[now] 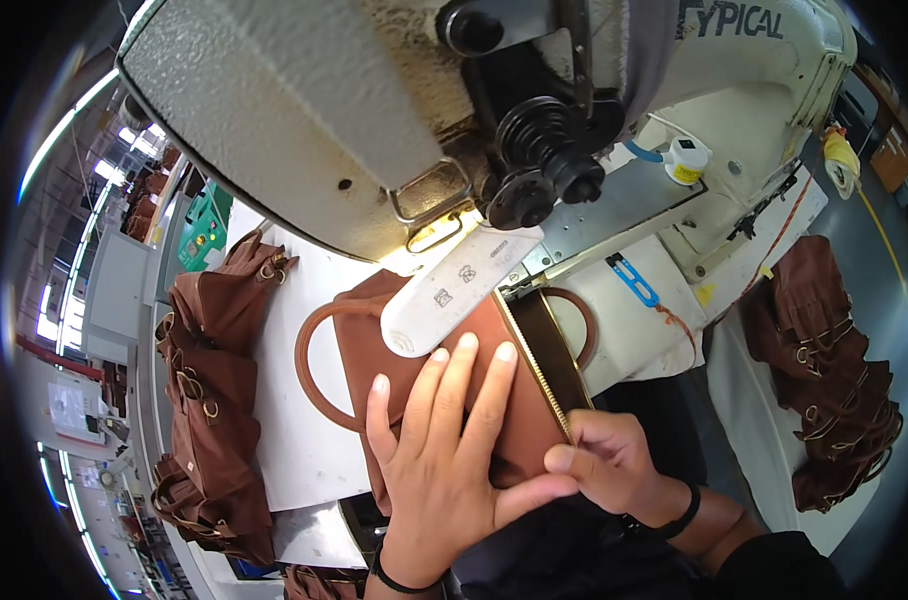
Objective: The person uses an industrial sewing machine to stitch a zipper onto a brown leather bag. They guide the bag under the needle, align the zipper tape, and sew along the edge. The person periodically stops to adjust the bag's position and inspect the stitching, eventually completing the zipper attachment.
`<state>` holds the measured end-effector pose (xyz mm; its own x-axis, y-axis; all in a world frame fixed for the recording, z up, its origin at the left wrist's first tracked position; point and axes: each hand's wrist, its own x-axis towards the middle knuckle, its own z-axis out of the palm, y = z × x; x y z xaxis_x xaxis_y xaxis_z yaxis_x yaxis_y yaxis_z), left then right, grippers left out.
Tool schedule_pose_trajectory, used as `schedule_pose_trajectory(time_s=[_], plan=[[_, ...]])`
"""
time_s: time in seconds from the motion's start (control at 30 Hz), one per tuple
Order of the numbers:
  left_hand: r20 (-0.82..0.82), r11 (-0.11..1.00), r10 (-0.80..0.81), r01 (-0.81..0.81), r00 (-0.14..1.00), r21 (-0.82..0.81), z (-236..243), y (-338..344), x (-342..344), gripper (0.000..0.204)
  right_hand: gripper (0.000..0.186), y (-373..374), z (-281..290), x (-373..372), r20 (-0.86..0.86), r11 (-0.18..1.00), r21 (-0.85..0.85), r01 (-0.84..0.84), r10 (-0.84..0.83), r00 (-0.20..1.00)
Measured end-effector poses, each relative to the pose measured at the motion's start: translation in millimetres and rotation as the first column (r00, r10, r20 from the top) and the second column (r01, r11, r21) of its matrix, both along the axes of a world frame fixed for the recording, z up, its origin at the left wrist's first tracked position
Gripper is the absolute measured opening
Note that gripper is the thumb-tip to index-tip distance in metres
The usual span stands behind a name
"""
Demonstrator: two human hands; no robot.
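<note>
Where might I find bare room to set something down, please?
Bare white tabletop lies between the brown bags at left and the zippered handbag. Around that handbag crowd the sewing machine head, left hand and right hand.

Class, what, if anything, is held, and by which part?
The right hand pinches the brown handbag by its zippered edge; the left hand lies spread on it.

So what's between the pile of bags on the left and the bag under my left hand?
White tabletop, with a brown handle loop over it, in the head view.
</note>
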<state>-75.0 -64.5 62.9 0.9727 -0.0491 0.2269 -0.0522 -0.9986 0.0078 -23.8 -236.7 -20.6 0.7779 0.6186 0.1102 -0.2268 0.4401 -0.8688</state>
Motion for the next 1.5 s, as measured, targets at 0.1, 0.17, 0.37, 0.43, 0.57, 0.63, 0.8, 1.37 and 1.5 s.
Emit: schedule_pose_trajectory(time_s=[0.1, 0.17, 0.37, 0.43, 0.57, 0.63, 0.8, 1.37, 1.5], plan=[[0.013, 1.0, -0.004, 0.005, 1.0, -0.013, 0, 3, 8, 0.106, 0.028, 6, 2, 10, -0.044, 0.999, 0.027, -0.031, 0.032, 0.999], [0.012, 1.0, -0.003, 0.003, 1.0, -0.021, 0, 6, 12, 0.105, 0.028, 6, 3, 13, -0.027, 0.999, 0.015, -0.038, 0.038, 0.999], [0.024, 0.999, -0.019, 0.021, 1.0, -0.046, -1, 10, 17, 0.104, 0.029, 10, 4, 20, -0.021, 0.999, 0.018, -0.037, 0.038, 0.999], [0.041, 0.998, -0.015, 0.017, 0.999, -0.052, -3, 13, 21, 0.102, 0.029, 13, 5, 23, -0.068, 0.999, 0.017, -0.038, 0.039, 0.997], [0.064, 0.997, -0.013, 0.018, 0.998, -0.079, -5, 18, 29, 0.099, 0.027, 20, 1, 30, -0.091, 0.998, 0.049, -0.042, 0.046, 0.995], [0.063, 0.997, -0.012, 0.017, 0.998, -0.08, -6, 19, 31, 0.098, 0.026, 21, 5, 32, -0.076, 0.998, 0.052, -0.034, 0.038, 0.996], [0.097, 0.998, -0.054, 0.056, 0.994, -0.024, -7, 19, 31, 0.094, 0.026, 21, 2, 32, -0.08, 0.998, 0.052, -0.034, 0.039, 0.996], [0.119, 0.986, -0.091, 0.107, 0.989, -0.128, -15, 23, 34, 0.076, 0.025, 29, 10, 43, -0.081, 1.0, 0.019, -0.004, 0.005, 0.997], [0.107, 0.991, -0.069, 0.08, 0.992, -0.104, -20, 16, 24, 0.074, 0.023, 28, 4, 48, -0.027, 0.999, 0.029, -0.03, 0.031, 0.999]])
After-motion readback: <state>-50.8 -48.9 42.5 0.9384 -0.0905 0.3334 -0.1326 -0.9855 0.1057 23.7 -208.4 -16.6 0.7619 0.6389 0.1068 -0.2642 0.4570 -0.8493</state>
